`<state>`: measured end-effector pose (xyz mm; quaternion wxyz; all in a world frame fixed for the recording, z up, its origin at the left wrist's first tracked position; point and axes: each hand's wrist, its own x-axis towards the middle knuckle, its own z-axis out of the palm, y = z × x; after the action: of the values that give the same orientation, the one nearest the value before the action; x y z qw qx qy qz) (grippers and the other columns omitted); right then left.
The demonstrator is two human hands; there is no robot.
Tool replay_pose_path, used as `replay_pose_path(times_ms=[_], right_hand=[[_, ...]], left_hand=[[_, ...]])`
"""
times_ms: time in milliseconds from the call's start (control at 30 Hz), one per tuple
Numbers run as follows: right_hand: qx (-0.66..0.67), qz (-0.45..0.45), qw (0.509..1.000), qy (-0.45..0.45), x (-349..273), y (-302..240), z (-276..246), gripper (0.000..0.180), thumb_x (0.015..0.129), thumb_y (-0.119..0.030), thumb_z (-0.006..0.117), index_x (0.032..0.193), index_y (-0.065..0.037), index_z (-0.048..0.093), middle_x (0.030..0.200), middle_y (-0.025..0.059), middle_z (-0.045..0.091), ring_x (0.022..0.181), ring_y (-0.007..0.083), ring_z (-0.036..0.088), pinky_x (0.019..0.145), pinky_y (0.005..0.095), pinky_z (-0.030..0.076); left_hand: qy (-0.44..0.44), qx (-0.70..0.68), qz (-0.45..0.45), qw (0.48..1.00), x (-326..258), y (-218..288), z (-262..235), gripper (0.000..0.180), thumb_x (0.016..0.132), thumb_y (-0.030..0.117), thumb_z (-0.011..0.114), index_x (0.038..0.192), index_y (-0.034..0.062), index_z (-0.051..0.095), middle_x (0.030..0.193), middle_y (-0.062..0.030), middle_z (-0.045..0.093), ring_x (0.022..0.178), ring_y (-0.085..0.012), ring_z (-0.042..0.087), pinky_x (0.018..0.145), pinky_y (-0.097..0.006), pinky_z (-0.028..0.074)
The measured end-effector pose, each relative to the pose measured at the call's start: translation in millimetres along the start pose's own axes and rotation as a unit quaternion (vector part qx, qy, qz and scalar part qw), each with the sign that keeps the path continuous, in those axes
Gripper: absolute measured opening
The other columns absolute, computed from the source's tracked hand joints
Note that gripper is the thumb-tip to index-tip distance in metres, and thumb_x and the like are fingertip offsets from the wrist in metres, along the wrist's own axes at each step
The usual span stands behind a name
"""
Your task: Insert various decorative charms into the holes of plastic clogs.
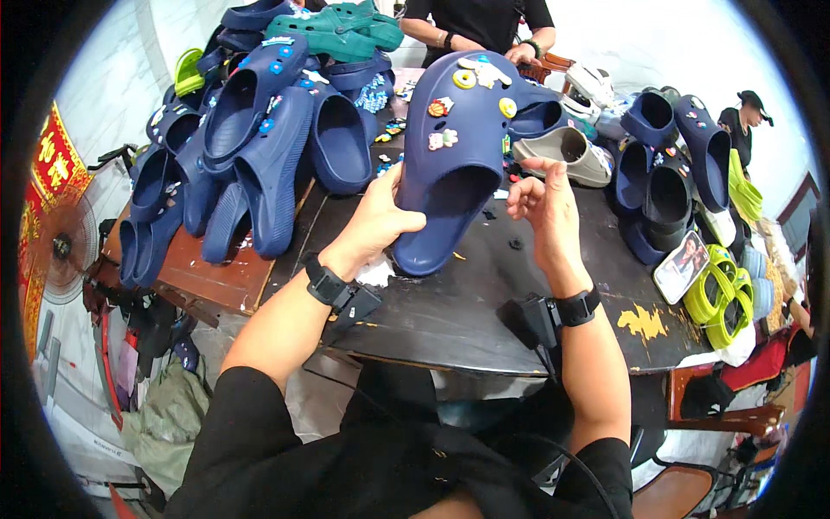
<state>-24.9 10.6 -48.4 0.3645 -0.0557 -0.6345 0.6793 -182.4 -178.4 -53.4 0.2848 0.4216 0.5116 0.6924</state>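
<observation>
Navy clog (465, 149) was held at middle of dark table (415, 320), left hand (373, 214) clamped on its near left side. Gold writing showed on red banner (57, 164), left. Clog bore colourful charms (443, 139); toe pointed far, long axis near-to-far, leaning slightly right. Right hand (550, 208) hung just right, fingers bent, thumb apart.

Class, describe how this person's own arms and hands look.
Left hand and right hand are ungloved; the short sleeves are black. Each wrist has a black strap and boxy dark device; a thin dark cable leaves the right one.
</observation>
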Motion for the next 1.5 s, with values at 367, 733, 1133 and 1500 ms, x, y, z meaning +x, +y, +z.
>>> replay_pose_path(times_ms=[367,733,1133,1500], right_hand=[[0.013,0.007,1.000,-0.005,-1,7,4,0.050,0.102,-0.054,0.041,0.115,-0.007,0.049,0.074,0.0026,0.057,0.062,0.0084,0.054,0.058,0.0232,0.044],[0.071,0.071,0.995,-0.014,-8,-3,11,0.029,0.099,-0.035,0.060,0.096,-0.012,0.044,0.072,0.0001,0.048,0.060,0.0091,0.051,0.053,0.0239,0.043],[0.172,-0.004,0.982,-0.072,-2,14,10,0.020,0.102,-0.026,0.055,0.103,-0.012,0.042,0.069,0.0029,0.055,0.060,0.0125,0.055,0.055,0.0251,0.046],[0.102,-0.036,0.993,-0.056,1,6,18,0.008,0.100,-0.010,0.048,0.095,-0.010,0.041,0.081,0.0041,0.059,0.067,0.0115,0.061,0.057,0.0227,0.047]], left_hand=[[0.071,0.331,0.066,0.939,-3,9,2,0.072,0.060,0.002,0.067,0.128,-0.0101,0.048,0.114,-0.0144,0.062,0.109,-0.0183,0.056,0.100,-0.029,0.041],[0.004,0.292,0.090,0.952,-3,4,-3,0.069,0.065,0.003,0.068,0.132,-0.0051,0.050,0.115,-0.0083,0.062,0.109,-0.0150,0.055,0.100,-0.029,0.040],[-0.012,0.146,0.078,0.986,0,2,2,0.069,0.064,0.006,0.065,0.130,-0.0063,0.052,0.122,-0.0099,0.062,0.114,-0.0197,0.058,0.102,-0.032,0.042],[0.071,0.027,-0.093,0.993,0,-7,-5,0.045,0.070,0.009,0.051,0.113,-0.0041,0.061,0.097,-0.0115,0.067,0.084,-0.0191,0.067,0.078,-0.031,0.055]])
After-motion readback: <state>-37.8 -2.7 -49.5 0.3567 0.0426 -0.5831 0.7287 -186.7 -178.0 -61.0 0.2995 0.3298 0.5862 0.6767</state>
